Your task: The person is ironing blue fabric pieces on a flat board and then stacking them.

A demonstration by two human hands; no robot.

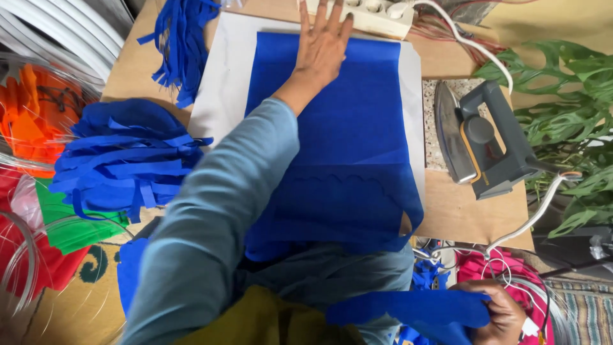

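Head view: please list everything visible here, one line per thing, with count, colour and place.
Blue cloth sheet: one, blue, spread flat on the white pad.
White pad: one, white, on the wooden table.
Iron: one, grey, on a speckled tile right of the cloth.
Power strip: one, white, far table edge.
Cut blue strips: a pile, blue, left of the pad.
Orange cloth: a heap, far left.
Green plant: one, right edge.
Left hand: flat on the cloth sheet's far end.
Right hand: gripping a blue cloth piece, bottom right.
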